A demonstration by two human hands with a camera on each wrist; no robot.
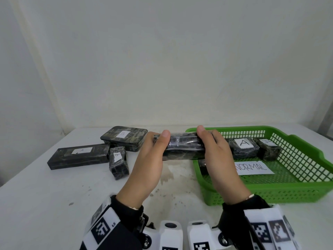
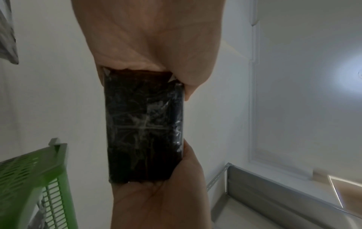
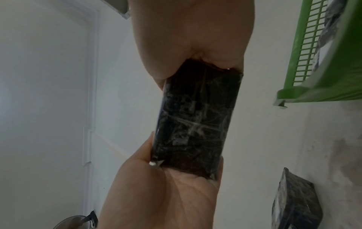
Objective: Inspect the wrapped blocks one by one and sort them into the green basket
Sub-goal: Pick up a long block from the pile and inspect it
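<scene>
Both hands, left hand point(image 1: 149, 159) and right hand point(image 1: 218, 156), grip one wrapped block point(image 1: 183, 147) by its ends, just left of the green basket point(image 1: 270, 192). At least two blocks lie inside the basket; three wait left of it.

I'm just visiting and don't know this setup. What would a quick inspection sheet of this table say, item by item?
Surface: white table, stained and speckled near the middle.
Job's things: held block, dark and wrapped, lifted level above the table; no label shows. Three blocks left on the table: A block, large B block, small B block. Green basket holds two A blocks and a NORMAL card.
Clutter: nothing seen.
Grips: left hand and right hand each hold one end of the held block, thumbs on top.
Cables: nothing seen.
Surroundings: plain white wall behind the table.
</scene>
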